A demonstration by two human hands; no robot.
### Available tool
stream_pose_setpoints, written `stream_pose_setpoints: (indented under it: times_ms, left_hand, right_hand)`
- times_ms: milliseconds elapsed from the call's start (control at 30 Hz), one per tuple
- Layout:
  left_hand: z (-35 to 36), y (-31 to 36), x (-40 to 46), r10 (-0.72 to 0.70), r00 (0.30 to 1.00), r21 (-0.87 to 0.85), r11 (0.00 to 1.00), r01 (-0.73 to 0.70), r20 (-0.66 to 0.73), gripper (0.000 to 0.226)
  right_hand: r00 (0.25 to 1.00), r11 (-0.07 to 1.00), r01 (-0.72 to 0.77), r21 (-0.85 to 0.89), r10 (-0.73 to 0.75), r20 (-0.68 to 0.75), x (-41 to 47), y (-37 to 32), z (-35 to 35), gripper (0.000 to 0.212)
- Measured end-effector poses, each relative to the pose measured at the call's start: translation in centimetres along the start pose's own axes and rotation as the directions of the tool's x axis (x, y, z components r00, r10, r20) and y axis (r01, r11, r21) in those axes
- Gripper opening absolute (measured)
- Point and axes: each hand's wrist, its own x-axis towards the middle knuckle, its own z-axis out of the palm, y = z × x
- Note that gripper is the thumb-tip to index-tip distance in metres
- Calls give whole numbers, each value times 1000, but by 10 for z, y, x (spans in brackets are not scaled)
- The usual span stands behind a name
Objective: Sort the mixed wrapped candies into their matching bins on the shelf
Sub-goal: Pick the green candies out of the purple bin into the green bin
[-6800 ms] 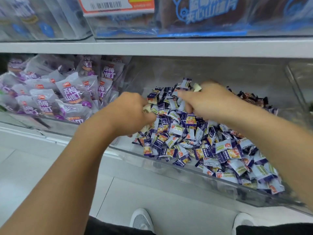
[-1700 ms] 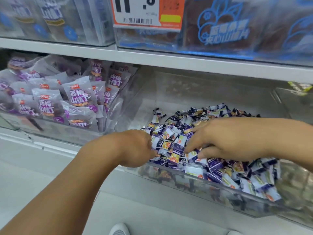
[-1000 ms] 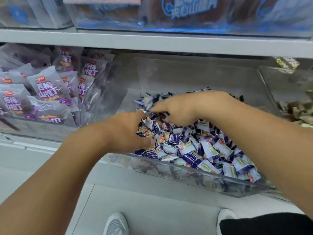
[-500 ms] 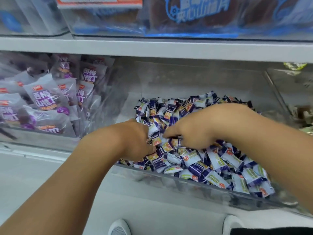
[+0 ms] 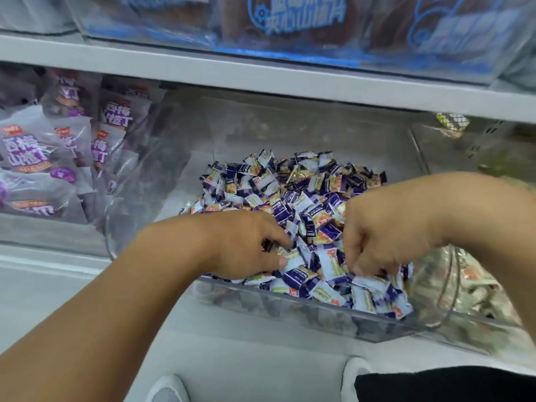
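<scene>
- The candies (image 5: 293,198) are lying in a loose heap in the clear bin (image 5: 290,307) on the shelf (image 5: 261,76), piled toward the bin's front edge and front-right corner; its back-left corner is showing bare floor.
- Most wrappers are purple and white; a darker gold-brown piece (image 5: 298,176) is sitting near the back of the heap and is probably a stray.
- The left hand (image 5: 243,245) is resting at the front-left of the heap, fingers curled down among the wrappers. Whether it is gripping one I cannot tell.
- The right hand (image 5: 383,230) is digging in near the front edge, fingertips curled and buried; its grip is hidden too.
- Risk: with the heap riding level with the front lip, raking may be pushing pieces over the edge to the floor.
- Risk: slick, similar wrappers, so fingers may be taking two at once or a wrong kind.
- Risk: stirring may be burying the stray under matching pieces.
- The next bin (image 5: 470,282) to the right is touching this one; a careless toss could be landing short.
- Purple bags (image 5: 29,152) are filling the bin to the left.
</scene>
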Motion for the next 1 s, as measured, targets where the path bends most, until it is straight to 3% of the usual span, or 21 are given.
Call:
stream_pose_setpoints:
  times_ms: [133, 233, 300, 400, 500, 633, 667, 733, 800, 833, 867, 933, 1000]
  left_hand:
    - [-9, -5, -3, -172, 985, 151, 975, 166, 27, 42]
    - [-21, -14, -14, -351, 934, 411, 862, 296, 63, 53]
    - [-26, -24, -21, -426, 905, 481, 795, 369, 9, 54]
    - [-22, -37, -22, -370, 927, 356, 859, 367, -61, 43]
    - [-20, -39, -20, -279, 936, 203, 925, 322, -215, 20]
    - [-22, -22, -14, -105, 894, 60, 988, 145, -436, 24]
    - [-20, -16, -10, -58, 902, 27, 997, 77, -427, 24]
    - [-13, -7, -2, 3, 956, 35, 999, 8, -293, 42]
    - [-7, -5, 5, 15, 993, 84, 996, -5, -119, 52]
    - [-6, -6, 8, 2, 998, 92, 996, 3, -58, 51]
    - [-7, -6, 9, -19, 1000, 87, 996, 21, -24, 48]
    - [-10, -6, 10, -75, 997, 74, 994, 75, 3, 41]
    - [-16, -2, 8, -158, 987, 175, 973, 150, 38, 42]
  right_hand:
    - [1000, 1000, 2, -1, -2, -19, 0, 6, 4, 17]
    - [1000, 996, 12, -86, -11, 15, -3, 7, 6, 41]
    - [1000, 975, 8, -220, -2, 28, -6, 1, 8, 49]
    - [998, 945, 35, -324, -16, 63, 2, -9, 8, 51]
    - [999, 947, 13, -320, -26, -35, 22, -16, -3, 55]
    - [998, 975, 63, -214, -66, -10, 31, -23, -17, 48]
    - [997, 988, 75, -132, -79, -24, 29, -21, -24, 45]
    - [967, 992, 73, -104, -96, -236, 32, -12, -41, 34]
    - [842, 994, 3, -113, -64, -536, 48, 0, -53, 29]
    - [785, 996, -12, -87, -44, -617, 58, 4, -54, 35]
    - [776, 997, -18, -71, -30, -630, 68, 7, -54, 42]
    - [858, 994, -48, -99, -10, -514, 81, 7, -50, 56]
    - [917, 983, -86, -164, 14, -398, 87, 5, -46, 64]
